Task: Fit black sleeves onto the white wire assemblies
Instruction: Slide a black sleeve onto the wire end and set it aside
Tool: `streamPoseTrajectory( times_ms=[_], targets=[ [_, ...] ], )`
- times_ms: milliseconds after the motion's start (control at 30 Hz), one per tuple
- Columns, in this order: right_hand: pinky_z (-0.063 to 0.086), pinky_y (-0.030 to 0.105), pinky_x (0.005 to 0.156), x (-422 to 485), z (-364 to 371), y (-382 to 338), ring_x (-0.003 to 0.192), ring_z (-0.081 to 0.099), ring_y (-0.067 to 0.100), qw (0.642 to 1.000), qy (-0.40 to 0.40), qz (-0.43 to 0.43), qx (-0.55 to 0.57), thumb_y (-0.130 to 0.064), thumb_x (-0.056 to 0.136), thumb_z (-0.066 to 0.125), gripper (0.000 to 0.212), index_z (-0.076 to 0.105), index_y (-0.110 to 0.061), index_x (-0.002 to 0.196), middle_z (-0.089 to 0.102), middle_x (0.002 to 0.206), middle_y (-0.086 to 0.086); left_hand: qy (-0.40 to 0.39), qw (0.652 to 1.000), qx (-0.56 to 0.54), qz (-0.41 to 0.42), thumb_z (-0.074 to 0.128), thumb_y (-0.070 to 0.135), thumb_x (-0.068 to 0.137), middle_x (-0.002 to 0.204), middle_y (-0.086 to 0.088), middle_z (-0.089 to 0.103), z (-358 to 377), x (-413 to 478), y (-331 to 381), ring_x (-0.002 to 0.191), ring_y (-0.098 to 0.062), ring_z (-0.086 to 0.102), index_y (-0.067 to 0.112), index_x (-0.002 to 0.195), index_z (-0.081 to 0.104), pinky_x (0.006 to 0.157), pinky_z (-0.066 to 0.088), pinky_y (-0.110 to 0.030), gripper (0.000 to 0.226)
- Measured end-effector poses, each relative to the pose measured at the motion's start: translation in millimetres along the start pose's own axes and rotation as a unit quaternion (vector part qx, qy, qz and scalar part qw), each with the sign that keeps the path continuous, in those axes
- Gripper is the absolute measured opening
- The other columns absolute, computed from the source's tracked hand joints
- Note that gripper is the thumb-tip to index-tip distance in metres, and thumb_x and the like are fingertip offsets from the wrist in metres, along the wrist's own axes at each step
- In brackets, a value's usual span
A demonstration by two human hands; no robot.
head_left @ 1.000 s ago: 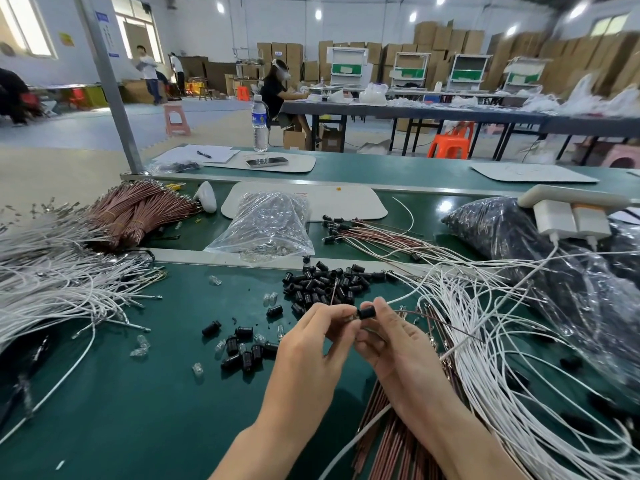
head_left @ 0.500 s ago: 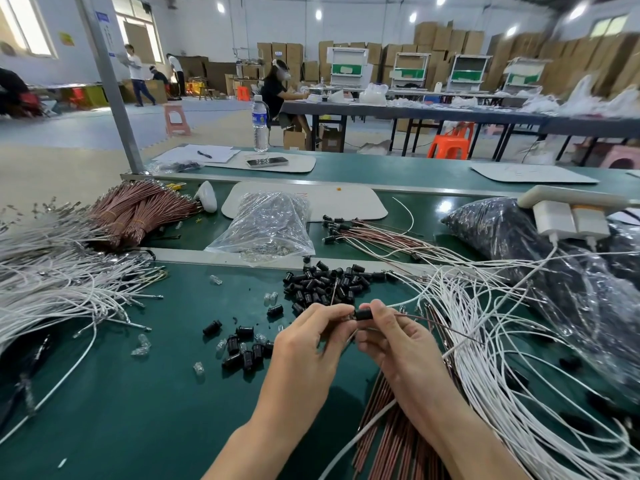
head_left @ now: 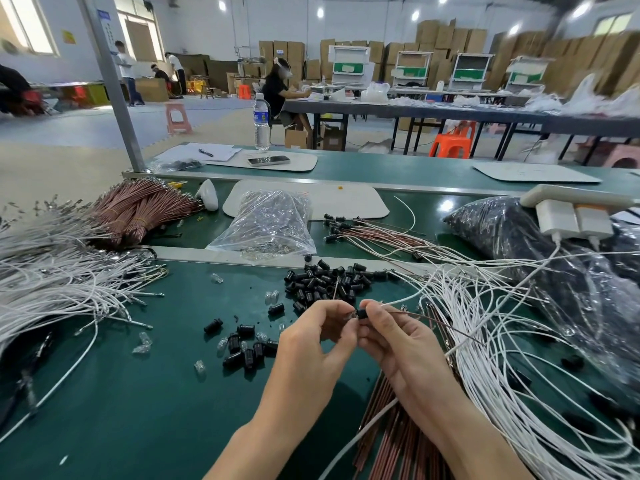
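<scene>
Green bench mat [head_left: 138, 410]: just nearer than the sleeve heap [head_left: 325, 282], the right hand [head_left: 398, 344] pinches one black sleeve [head_left: 362, 314] and the left hand [head_left: 311, 341] pinches the wire tip [head_left: 350, 315] (the wire is probably light and floppy, so grip near the tip).

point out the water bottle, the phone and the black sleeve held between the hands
water bottle [head_left: 261, 120]: head view, its label
phone [head_left: 268, 161]: head view, middle of screen
black sleeve [head_left: 362, 314]: head view, its side wall

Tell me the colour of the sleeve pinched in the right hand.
The sleeve is black; head view shows it best.
</scene>
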State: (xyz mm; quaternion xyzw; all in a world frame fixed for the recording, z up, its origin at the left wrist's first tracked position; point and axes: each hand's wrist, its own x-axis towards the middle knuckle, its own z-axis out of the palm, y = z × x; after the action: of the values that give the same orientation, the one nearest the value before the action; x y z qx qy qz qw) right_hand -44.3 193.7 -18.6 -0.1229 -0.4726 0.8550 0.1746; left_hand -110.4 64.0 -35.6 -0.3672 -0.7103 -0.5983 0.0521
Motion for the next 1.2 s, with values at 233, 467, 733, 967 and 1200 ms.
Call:
streamPoseTrajectory(
  times_ms=[233,467,733,967,1200],
  targets=[
    [0.057,0.019,0.062,1.4,-3.5,1.4,0.065,0.067,0.013,1.000,0.023,0.002,-0.012,-0.032,0.066,0.084,0.027,0.081,-0.010,0.081,0.071,0.076,0.011,0.005,0.999,0.029,0.037,0.068,0.018,0.094,0.100,0.021,0.067,2.9,-0.9,0.5,0.091,-0.001,0.068,0.033,0.104,0.063,0.076,0.049,-0.006,0.019],
    [0.057,0.019,0.062,0.6,-4.7,0.3,0.065,0.067,0.014,1.000,0.010,0.021,-0.014,-0.029,0.067,0.084,0.030,0.081,-0.007,0.086,0.071,0.077,0.012,0.011,0.998,0.033,0.055,0.066,0.027,0.093,0.102,0.023,0.068,-0.1,-1.1,-2.1,0.092,0.000,0.068,0.039,0.109,0.064,0.079,0.050,-0.009,0.020],
    [0.058,0.021,0.063,-2.7,-1.6,-1.8,0.064,0.066,0.014,0.999,-0.002,0.024,-0.037,-0.031,0.065,0.082,0.031,0.081,-0.008,0.085,0.069,0.076,0.012,0.020,0.998,-0.008,0.050,0.068,0.026,0.092,0.100,0.023,0.071,-1.9,0.2,-2.7,0.094,-0.003,0.071,0.048,0.108,0.066,0.080,0.055,-0.016,0.027],
    [0.058,0.023,0.070,-2.7,0.5,0.4,0.082,0.071,0.019,0.992,0.074,-0.071,-0.076,-0.038,0.075,0.076,0.029,0.080,-0.016,0.094,0.075,0.090,0.008,0.003,1.000,0.025,-0.004,0.059,0.034,0.100,0.100,0.023,0.068,-2.6,1.5,-4.3,0.091,-0.003,0.067,0.043,0.110,0.058,0.074,0.049,-0.010,0.013],
    [0.060,0.025,0.073,-5.8,2.4,7.9,0.089,0.076,0.022,0.979,0.035,-0.096,-0.175,-0.032,0.086,0.068,0.012,0.074,-0.024,0.093,0.078,0.094,0.009,-0.054,0.996,0.057,-0.043,0.045,0.057,0.101,0.105,0.019,0.070,6.0,-2.9,-4.2,0.096,0.002,0.068,0.034,0.125,0.054,0.081,0.057,-0.025,0.034]
  ],
)
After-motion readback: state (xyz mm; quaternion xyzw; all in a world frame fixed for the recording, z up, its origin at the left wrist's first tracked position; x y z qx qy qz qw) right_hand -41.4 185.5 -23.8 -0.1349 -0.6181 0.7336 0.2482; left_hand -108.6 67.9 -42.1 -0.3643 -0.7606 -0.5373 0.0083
